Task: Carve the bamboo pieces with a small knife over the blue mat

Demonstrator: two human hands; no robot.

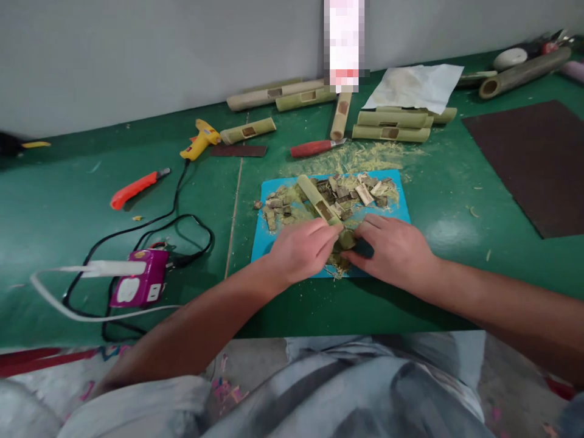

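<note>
On a green worktable (283, 304), over a blue mat (258, 243) strewn with bamboo chips (274, 210) and shavings, I had both hands at work from my distant post. The left hand (303, 246) was closed, its fingers pinched on the near part of a slim bamboo tube (314, 194), which lay at the middle of the mat, its far end aimed toward eleven o'clock and a window cut in its side. The right hand (392, 249) stood half curled at about four o'clock from the tube, thumb and fingers parted around a greenish bamboo end (347, 239); I could not tell whether they gripped it or whether it belonged to the same tube. Clockwise around the mat, an orange cutter (137, 187) lay at nine o'clock, a yellow glue gun (201, 141) at ten, a red-handled knife (314, 148) at twelve, stacked bamboo tubes (387, 132) at one and a dark brown sheet (533, 167) between two and three.
</note>
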